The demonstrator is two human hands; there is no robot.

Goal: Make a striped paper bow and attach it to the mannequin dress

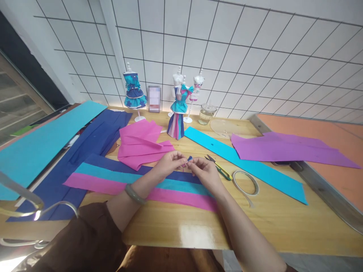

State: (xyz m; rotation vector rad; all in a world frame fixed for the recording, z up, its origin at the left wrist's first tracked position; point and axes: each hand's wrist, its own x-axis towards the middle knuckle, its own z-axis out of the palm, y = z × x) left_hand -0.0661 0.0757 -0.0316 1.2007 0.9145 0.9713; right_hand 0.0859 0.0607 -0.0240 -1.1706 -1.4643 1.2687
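My left hand (169, 165) and my right hand (204, 170) meet over the middle of the table, fingertips pinched. Between them is a small blue-and-pink piece of crepe paper (190, 159), mostly hidden by the fingers. Under my wrists lies a long crepe paper strip (107, 176) banded dark blue, turquoise and pink. Just right of my right hand are thread snips (222, 170) with yellow-green handles. Beside them a roll of narrow double-sided tape (257, 185) lies flat with its end loose. Folded pink crepe paper (138, 145) sits beyond my left hand.
Small dress forms in paper outfits (135, 90) (179, 105) stand along the tiled wall, near a phone (154, 99) and a lidded glass (207, 114). Turquoise (246, 164) and purple paper (283, 147) lie right. Dark blue sheets (93, 143) and a turquoise sheet (53, 139) cover the left.
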